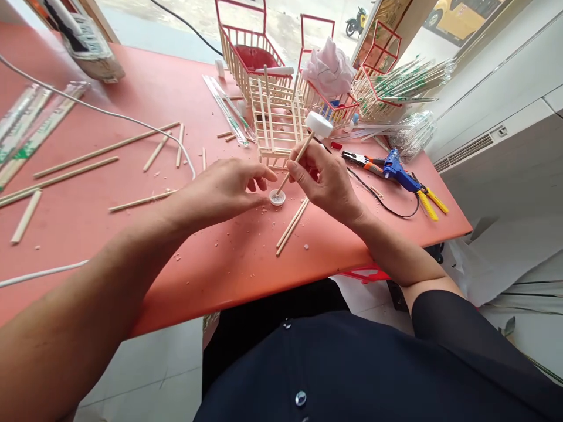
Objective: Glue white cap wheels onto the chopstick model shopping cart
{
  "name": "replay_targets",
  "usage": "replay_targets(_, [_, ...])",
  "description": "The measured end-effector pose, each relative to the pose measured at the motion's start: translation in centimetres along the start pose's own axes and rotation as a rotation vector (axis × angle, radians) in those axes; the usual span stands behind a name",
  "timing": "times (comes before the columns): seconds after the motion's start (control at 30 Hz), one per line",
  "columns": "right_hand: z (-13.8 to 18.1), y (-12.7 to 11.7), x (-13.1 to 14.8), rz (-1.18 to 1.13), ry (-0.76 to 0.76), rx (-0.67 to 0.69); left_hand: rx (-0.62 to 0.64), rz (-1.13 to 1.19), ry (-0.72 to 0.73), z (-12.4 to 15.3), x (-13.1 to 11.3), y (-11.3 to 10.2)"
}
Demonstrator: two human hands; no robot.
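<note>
My right hand [323, 179] pinches a thin wooden stick [298, 156] that slants over the table. A white round cap [319, 125] sits on its upper end. The stick's lower end meets a second, shallow white cap [277, 198] on the tabletop; whether the two are joined I cannot tell. My left hand [233, 187] is beside that lower cap, its thumb and fingers apart with nothing between them. Just beyond my hands stands a small cart-like frame of wooden sticks [277, 135]. Cut sticks [291, 227] lie nearer to me.
On the pink table [211, 252] a blue glue gun [398, 173] and pliers [363, 161] lie to the right. Red-trimmed stick baskets [250, 50] stand at the back. Packaged chopsticks [39, 123], loose sticks [105, 150] and a white cable [118, 117] lie left.
</note>
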State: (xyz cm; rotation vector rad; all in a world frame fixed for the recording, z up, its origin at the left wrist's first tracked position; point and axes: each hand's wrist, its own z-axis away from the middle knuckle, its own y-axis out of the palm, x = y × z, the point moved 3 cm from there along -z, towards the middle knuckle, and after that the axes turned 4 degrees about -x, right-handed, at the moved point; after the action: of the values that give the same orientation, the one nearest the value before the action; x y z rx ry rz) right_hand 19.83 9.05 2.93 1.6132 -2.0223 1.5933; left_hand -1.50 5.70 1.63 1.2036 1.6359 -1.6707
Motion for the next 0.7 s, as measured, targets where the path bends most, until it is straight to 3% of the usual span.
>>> replay_targets(0.23, [0.4, 0.3, -0.3, 0.014, -0.010, 0.005, 0.036, -0.082, 0.015, 0.1, 0.3, 1.6])
replay_targets(0.7, [0.6, 0.7, -0.6, 0.016, -0.005, 0.062, -0.056, -0.132, 0.055, 0.5, 0.4, 2.2])
